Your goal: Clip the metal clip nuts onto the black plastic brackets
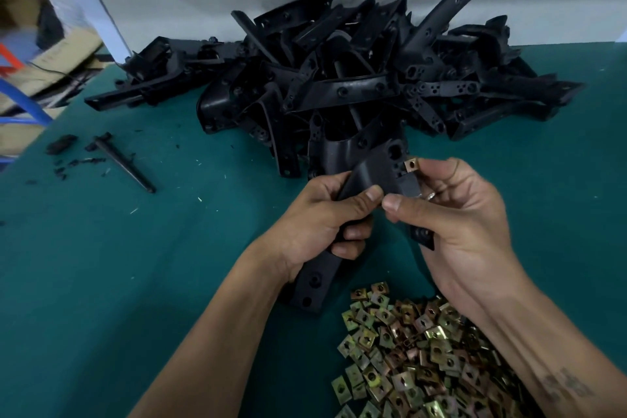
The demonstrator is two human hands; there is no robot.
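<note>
**A:** Where did the work stand?

**B:** The left hand [334, 214] gripped a black bracket [368, 176] around its middle, above the green table [135, 265]. The right hand [458, 210] pinched a clip nut [411, 164] at the bracket's upper tab, thumb braced on the plastic. More nuts seemed tucked in that palm, though it was hard to tell.

**A:** And the supplies?

**B:** The pile of clip nuts [414, 356] lay near, under the right forearm; the heap of brackets [339, 78] sat beyond.

**A:** How should the step have gone?

**B:** I judged it best to square the nut's open mouth to the tab edge, hold the bracket rigid, and slide until the holes aligned.
</note>
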